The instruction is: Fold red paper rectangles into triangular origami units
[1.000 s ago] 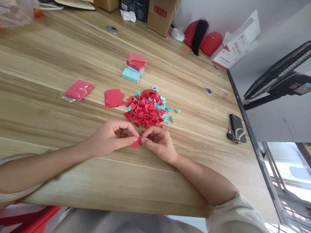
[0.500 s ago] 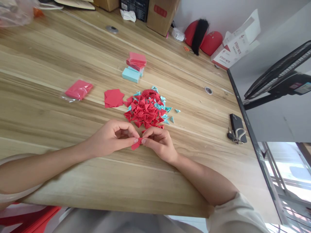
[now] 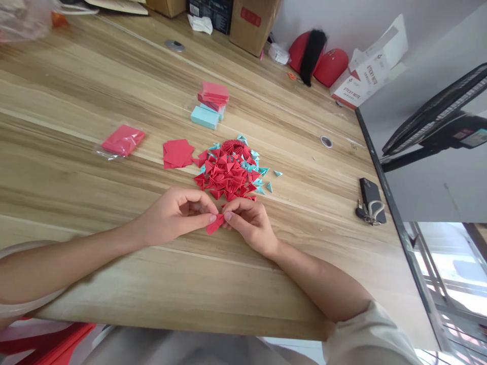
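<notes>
A small folded piece of red paper (image 3: 215, 224) is pinched between my two hands above the wooden table. My left hand (image 3: 178, 215) grips its left side with thumb and forefinger. On its right side, my right hand (image 3: 249, 223) holds it the same way, and the fingertips cover part of the paper. Just beyond my fingers lies a pile of folded red paper triangles (image 3: 228, 175), with light blue triangles (image 3: 251, 165) along its right and far sides. A pleated red paper ring (image 3: 235, 147) rests at the far end of the pile. Flat red paper sheets (image 3: 177, 153) lie left of it.
A plastic-wrapped red paper pack (image 3: 124, 140) lies at the left. Farther back sit stacked red packs (image 3: 215, 93) and a light blue pack (image 3: 204, 117). To the right are a black case with keys (image 3: 371, 200) and a fan (image 3: 437, 116). Boxes (image 3: 254, 25) line the back.
My right thumb has shifted slightly up and right along the red paper, and a little more of the paper shows. My left hand stays almost still.
</notes>
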`<state>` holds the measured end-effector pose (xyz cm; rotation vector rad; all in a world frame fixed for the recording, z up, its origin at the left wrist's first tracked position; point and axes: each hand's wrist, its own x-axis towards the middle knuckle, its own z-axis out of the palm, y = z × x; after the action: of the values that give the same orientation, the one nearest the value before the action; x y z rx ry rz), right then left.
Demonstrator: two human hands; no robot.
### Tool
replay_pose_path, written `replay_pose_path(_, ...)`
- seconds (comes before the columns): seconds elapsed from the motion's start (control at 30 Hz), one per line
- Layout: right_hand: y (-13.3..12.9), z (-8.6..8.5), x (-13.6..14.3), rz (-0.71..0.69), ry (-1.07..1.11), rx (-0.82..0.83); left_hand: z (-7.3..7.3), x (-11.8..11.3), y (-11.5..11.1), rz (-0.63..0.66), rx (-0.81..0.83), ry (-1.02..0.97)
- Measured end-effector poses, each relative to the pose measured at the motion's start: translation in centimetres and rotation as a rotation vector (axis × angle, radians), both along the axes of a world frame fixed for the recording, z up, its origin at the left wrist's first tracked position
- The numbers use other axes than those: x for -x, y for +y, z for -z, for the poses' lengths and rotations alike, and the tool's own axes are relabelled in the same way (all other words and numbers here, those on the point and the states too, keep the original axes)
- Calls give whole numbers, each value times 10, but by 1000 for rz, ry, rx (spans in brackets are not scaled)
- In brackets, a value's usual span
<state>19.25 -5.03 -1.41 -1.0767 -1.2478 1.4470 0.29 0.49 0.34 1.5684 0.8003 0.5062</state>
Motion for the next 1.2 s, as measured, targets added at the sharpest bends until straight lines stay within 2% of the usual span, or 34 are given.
replay_pose_path(0.37, -4, 6, 3, 29, -116, -47, 2, -1, 1, 21, 20, -11)
replay_pose_path(0.67, -1, 4, 3, 26, -85, -34, -2, -3, 0, -81, -9, -2)
replay_pose_path(1.2, -1, 3, 3, 34, -74, -3, -2, -2, 0, -72, 4, -1)
